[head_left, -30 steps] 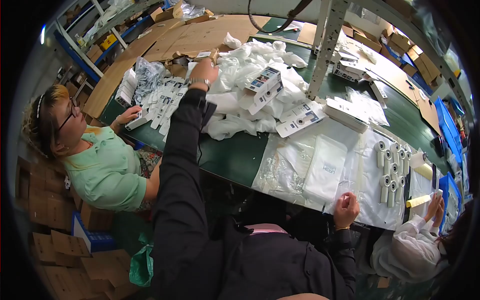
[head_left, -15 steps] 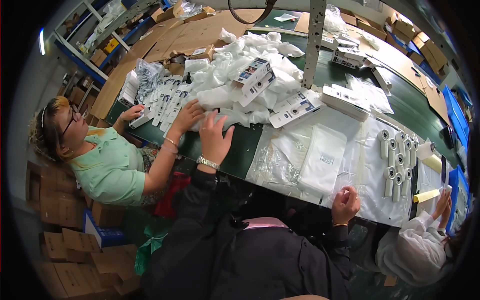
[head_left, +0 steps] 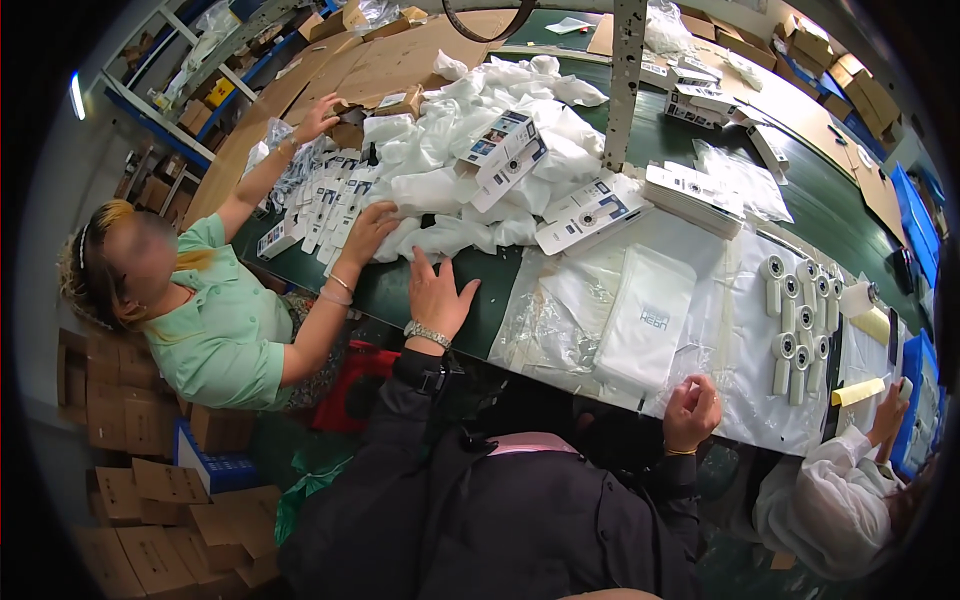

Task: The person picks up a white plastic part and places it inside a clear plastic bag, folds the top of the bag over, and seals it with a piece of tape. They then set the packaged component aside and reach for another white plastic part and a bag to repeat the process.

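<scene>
My left hand [head_left: 440, 300] hovers over the near edge of the green table [head_left: 490, 315], palm down, fingers spread, holding nothing. Just beyond its fingertips lies a heap of white soft bags [head_left: 440, 238]. My right hand [head_left: 692, 412] rests at the table's front edge with its fingers curled in; I see nothing in it. Beside it is a clear plastic sheet [head_left: 540, 320], on which a stack of flat white pouches [head_left: 640, 325] lies. Farther right, several white handheld devices with round heads [head_left: 803, 318] are set out in rows.
On the left, a co-worker in a green shirt [head_left: 225, 325] has one hand [head_left: 318, 118] by a brown carton and another [head_left: 370, 232] near small white boxes [head_left: 330, 205]. Printed boxes [head_left: 595, 212] lie mid-table by a metal post [head_left: 625, 90]. Another person's sleeve [head_left: 820, 495] is at right.
My left hand has dropped slightly toward me and to the right, away from the bags. The left co-worker's far hand has moved from the small boxes up to the brown carton.
</scene>
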A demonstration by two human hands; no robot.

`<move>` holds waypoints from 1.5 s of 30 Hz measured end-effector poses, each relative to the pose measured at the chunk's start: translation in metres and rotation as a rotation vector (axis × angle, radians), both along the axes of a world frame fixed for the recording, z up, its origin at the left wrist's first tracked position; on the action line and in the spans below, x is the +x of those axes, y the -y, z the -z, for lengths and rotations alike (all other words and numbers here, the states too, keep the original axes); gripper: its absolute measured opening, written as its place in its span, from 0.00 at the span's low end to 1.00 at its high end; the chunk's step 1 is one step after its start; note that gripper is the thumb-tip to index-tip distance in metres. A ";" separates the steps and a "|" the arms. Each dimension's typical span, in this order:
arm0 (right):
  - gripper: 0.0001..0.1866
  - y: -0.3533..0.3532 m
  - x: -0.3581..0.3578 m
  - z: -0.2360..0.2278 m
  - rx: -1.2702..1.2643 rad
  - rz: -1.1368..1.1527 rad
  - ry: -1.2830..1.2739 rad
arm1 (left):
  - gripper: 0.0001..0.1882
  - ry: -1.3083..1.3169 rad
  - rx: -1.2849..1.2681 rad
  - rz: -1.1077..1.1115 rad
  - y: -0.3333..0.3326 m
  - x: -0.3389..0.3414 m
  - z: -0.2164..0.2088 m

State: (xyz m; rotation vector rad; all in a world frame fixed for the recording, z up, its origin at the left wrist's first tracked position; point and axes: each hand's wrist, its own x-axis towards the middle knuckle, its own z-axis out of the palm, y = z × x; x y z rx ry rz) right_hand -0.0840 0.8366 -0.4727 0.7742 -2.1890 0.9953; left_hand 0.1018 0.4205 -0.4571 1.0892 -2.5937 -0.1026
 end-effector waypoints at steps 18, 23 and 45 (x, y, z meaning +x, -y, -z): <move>0.08 0.000 0.002 0.003 0.015 0.009 0.038 | 0.33 -0.079 0.277 -0.021 0.250 -0.142 -0.196; 0.07 -0.003 0.003 0.001 0.006 0.038 0.061 | 0.28 -0.023 0.415 0.029 0.254 -0.203 -0.206; 0.09 0.000 0.001 0.006 0.026 0.022 0.036 | 0.63 0.110 0.153 -0.225 0.100 -0.133 -0.042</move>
